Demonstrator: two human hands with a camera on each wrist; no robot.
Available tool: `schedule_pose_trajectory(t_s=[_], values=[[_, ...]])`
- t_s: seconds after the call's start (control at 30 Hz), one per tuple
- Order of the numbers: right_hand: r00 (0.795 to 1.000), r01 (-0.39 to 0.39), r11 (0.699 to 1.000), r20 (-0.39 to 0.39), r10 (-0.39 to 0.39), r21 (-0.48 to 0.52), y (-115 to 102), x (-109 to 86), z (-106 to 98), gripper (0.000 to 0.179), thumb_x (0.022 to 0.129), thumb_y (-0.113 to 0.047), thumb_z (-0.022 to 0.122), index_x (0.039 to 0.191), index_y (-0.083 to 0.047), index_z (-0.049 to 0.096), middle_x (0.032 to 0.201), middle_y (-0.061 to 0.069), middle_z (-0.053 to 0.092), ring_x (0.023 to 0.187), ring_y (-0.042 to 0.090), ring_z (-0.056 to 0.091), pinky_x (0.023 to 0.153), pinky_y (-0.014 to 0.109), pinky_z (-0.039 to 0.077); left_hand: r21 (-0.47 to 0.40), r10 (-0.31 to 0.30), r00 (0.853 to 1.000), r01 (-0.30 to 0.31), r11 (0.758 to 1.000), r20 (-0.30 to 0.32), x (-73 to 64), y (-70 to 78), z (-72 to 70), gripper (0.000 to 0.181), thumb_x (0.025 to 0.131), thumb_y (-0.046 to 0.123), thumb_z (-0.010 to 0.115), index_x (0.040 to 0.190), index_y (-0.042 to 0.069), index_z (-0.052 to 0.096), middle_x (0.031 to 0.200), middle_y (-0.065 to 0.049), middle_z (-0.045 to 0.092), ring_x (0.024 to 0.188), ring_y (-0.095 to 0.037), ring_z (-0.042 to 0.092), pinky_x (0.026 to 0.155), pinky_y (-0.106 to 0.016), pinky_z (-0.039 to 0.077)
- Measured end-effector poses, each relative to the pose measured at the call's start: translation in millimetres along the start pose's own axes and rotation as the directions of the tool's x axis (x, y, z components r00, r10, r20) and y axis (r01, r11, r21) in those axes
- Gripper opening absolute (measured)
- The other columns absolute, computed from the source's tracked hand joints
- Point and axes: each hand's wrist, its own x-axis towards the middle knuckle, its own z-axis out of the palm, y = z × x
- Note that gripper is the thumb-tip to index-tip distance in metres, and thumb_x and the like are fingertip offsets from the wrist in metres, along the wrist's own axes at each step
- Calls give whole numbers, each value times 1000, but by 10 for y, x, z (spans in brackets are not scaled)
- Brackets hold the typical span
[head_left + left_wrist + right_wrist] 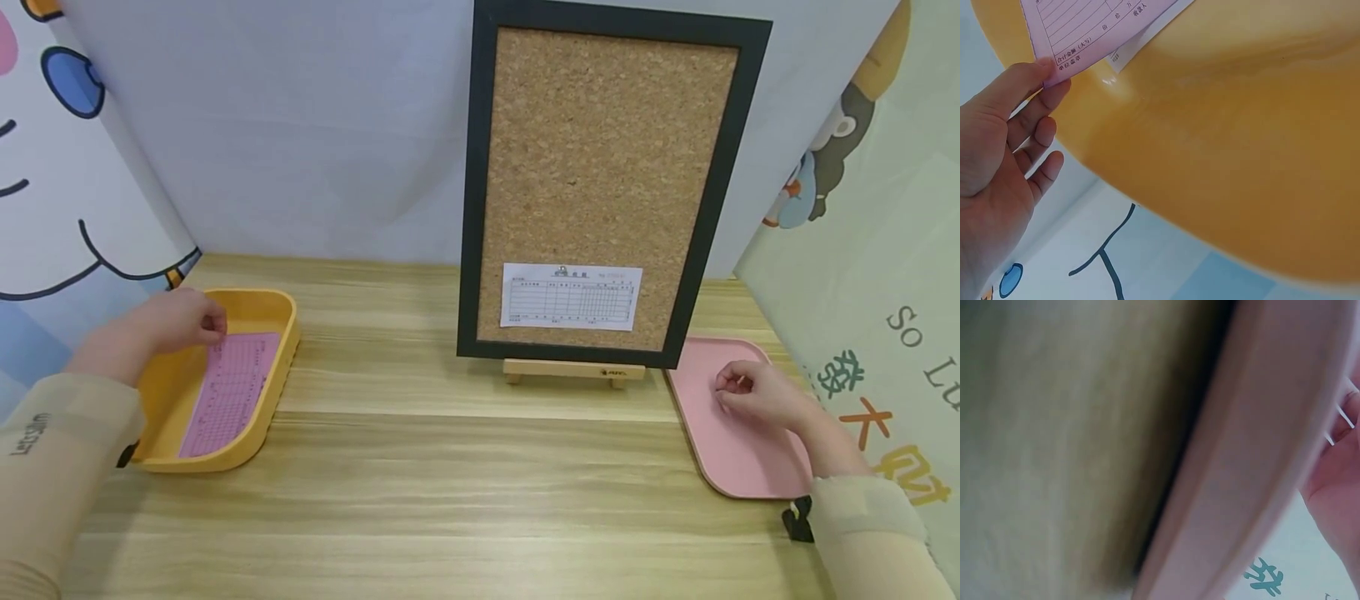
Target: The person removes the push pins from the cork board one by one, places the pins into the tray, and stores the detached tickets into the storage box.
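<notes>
My left hand (176,321) pinches a corner of a pink printed receipt slip (1094,31) between thumb and forefinger. The slip leans inside a yellow tray (288,350), and a white paper edge (1125,53) shows behind it in the left wrist view. Over a pink tray (750,467) my right hand (765,396) has bent fingers, thumb and forefinger close together; whether something small sits between them cannot be made out. The tray's rim hides most of that hand in the right wrist view.
A black-framed cork board (607,150) stands on a small wooden easel (573,369) at the back. One white form (570,300) hangs low on the cork, with a tiny fastener (562,270) at its top edge. The wooden table (420,475) spans between both trays.
</notes>
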Motion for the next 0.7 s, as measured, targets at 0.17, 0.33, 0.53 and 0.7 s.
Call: schedule_pose_trajectory(t_s=[0.17,0.33,0.53,0.7], values=[[1000,-5,1000,19,5,7,2,9,-2,9,81,-5,70,83,-6,61,77,1,52,67,4,44,59,21,39,3,-10,1000,10,1000,-8,0,-6,-10,6,85,11,69,80,10,64,75,1,58,73,-19,50,68,-36,45],[998,-38,999,51,37,10,19,7,-9,9,82,-5,69,85,-4,61,78,2,53,67,5,44,60,21,39,0,-33,999,33,999,-4,1,-1,-28,5,85,13,69,84,9,66,79,-1,61,75,-20,51,72,-42,48],[998,-51,999,49,51,11,16,-8,-12,10,81,-6,70,87,-4,61,79,2,53,67,6,44,60,21,39,-18,-59,998,59,998,-6,-27,102,-80,14,85,17,70,92,5,68,84,-4,64,77,-21,53,75,-46,50],[999,-40,999,-6,40,-35,-35,-35,-44,10,80,-8,70,85,-8,61,78,-1,54,66,5,44,59,22,39,-25,-65,998,64,998,-20,-60,197,-124,23,85,22,70,97,3,67,86,-6,64,77,-22,53,74,-45,50]])
